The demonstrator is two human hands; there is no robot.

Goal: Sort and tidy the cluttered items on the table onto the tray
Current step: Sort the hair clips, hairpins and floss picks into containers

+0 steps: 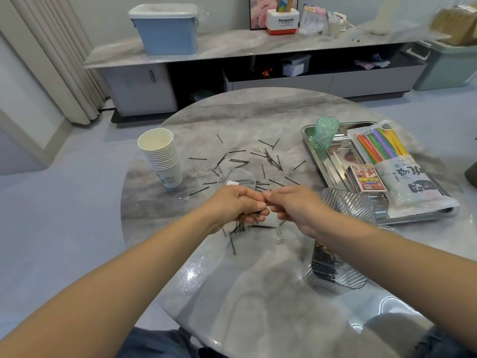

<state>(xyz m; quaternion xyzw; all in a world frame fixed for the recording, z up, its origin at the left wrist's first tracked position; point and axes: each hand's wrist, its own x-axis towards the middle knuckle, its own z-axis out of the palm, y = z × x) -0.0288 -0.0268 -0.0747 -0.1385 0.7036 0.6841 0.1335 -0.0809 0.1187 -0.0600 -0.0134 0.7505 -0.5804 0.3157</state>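
Several black hairpins and a few paper clips lie scattered over the round marble table. My left hand is curled round a bunch of hairpins, their dark ends showing below its fingers. My right hand meets it fingertip to fingertip and pinches at the same bunch. A steel tray at the right holds a green cup, a card box and a bag of coloured straws. A clear ribbed dish near me holds aligned hairpins.
A stack of paper cups stands at the table's left. A small clear round lid lies behind my hands. Another ribbed clear dish leans at the tray's near corner. A low cabinet runs along the far wall.
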